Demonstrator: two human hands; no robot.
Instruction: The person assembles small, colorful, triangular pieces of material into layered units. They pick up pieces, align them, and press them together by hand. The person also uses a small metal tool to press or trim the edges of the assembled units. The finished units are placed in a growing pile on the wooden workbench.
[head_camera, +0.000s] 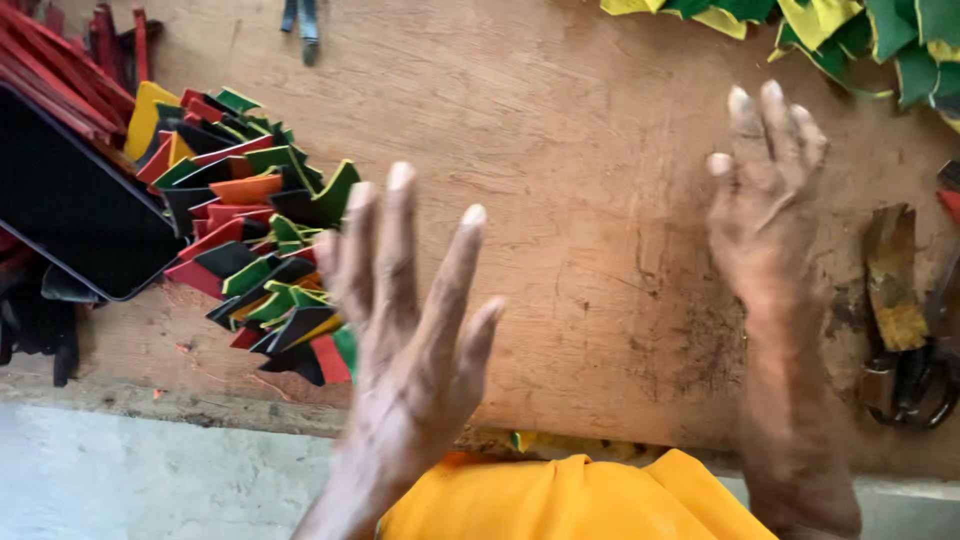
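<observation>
- The left hand (415, 330) is up in the air with its fingers (400, 230) spread wide. It holds nothing.
- The right hand (765, 215) is also up, with its fingers (770, 115) straight and close together. It holds nothing too.
- Between the two hands is a big bare patch of the wooden board (570, 150). It is scratched and stained.
- The pile of coloured pieces (255, 225) lies just beside the left hand, on the board's left part. The pieces are red, green, black, yellow and orange, and they lean on each other.
- A flat black slab (70, 200) rests on the left side of that pile.
- Red strips (60, 60) lie in the far left corner.
- The near edge of the board runs below the hands. Past it is grey floor (150, 480) and yellow cloth (570, 500).
- Near the right hand, by the right edge, lie dark scissors (915, 385) and a brown scrap (890, 275).
- More green and yellow pieces (850, 30) sit heaped in the far right corner.
</observation>
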